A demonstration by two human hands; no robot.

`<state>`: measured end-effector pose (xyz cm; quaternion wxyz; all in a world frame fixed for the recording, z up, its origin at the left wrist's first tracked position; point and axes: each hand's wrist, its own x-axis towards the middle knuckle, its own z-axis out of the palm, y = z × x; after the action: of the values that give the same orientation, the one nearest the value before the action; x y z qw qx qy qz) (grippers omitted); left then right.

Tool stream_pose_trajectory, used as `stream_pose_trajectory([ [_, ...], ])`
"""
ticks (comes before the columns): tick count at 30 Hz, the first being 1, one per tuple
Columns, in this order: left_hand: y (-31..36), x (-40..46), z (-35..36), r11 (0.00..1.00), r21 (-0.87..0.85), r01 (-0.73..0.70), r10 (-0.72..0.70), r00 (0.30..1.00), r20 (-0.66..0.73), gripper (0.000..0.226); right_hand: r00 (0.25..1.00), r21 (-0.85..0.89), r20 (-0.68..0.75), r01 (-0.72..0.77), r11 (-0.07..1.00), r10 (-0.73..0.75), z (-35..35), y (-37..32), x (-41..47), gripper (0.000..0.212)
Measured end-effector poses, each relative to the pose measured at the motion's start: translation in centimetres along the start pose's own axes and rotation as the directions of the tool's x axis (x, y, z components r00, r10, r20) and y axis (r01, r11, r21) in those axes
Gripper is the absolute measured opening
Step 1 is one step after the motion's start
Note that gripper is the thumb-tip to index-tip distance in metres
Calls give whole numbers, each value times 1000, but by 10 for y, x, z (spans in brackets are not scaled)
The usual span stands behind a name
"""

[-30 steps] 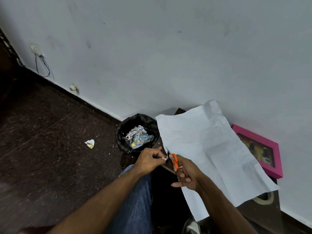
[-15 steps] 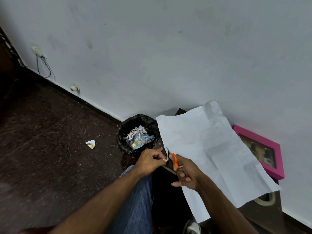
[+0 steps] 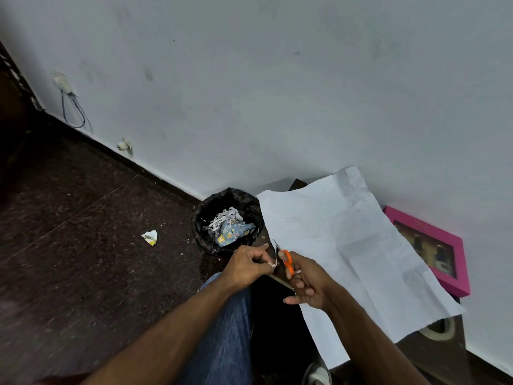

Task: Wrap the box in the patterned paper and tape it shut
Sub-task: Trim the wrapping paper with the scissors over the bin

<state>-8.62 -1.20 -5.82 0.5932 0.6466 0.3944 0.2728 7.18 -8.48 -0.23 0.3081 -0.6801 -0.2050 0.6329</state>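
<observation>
The wrapping paper [image 3: 347, 254] lies white side up across a small dark table [image 3: 441, 354], with creases in it. A pink box [image 3: 433, 245] with a window lid sits beyond its right edge against the wall. My right hand [image 3: 308, 284] grips orange-handled scissors [image 3: 287, 262] at the paper's left edge, blades pointing away from me. My left hand [image 3: 247, 266] pinches a small white scrap [image 3: 272, 264] just left of the blades. A tape roll [image 3: 441, 329] peeks out from under the paper's near right corner.
A black-lined bin [image 3: 227, 218] holding paper scraps stands left of the table. A crumpled scrap [image 3: 150, 237] lies on the dark floor. My jeans-covered leg [image 3: 227, 329] and a shoe [image 3: 316, 375] are below. The white wall [image 3: 277, 93] is close behind.
Almost nothing has moved; both hands stay at the paper's left edge with the scissors and the scrap.
</observation>
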Motion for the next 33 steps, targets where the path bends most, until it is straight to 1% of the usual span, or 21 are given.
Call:
stream_pose_trajectory([
  [3,0,1,0,1000,-5,12,-12,1000,8,32,1000,-5,-1,-9,1000,9,0,-1,2,53],
  [7,-1,2,0,1000,-6,7,-7,1000,17,25,1000,-10,-10,0,1000,0,3,-3,2,53],
  [10,-2,4,-1,1000,2,20,-20,1000,20,35,1000,-15,-9,11,1000,-11,4,-5,1,51],
  [14,-3,6,-1,1000,-7,20,-19,999,31,38,1000,-17,-11,5,1000,-5,4,-7,1,49],
  [16,-4,7,-2,1000,-1,16,-16,999,38,35,1000,-21,-11,-3,1000,2,5,-7,2,50],
  [19,-3,6,-2,1000,0,6,-6,999,51,23,1000,-16,-14,-14,1000,14,5,-9,3,52],
  [25,-1,6,-2,1000,-11,-22,23,999,50,23,1000,-9,-16,8,1000,-8,5,-10,5,51],
  [28,-3,6,-2,1000,-9,-7,7,998,68,22,1000,-6,-17,6,1000,-6,6,-9,6,50],
  [29,-2,6,-2,1000,-8,-9,9,997,72,18,1000,-5,-20,1,1000,-2,6,-9,7,51],
  [31,-2,6,-2,1000,-3,-8,8,997,81,4,1000,-4,-22,-6,1000,6,6,-9,8,52],
  [33,-4,7,-2,1000,-6,-7,7,997,77,11,1000,-4,-17,-7,1000,7,6,-9,10,55],
])
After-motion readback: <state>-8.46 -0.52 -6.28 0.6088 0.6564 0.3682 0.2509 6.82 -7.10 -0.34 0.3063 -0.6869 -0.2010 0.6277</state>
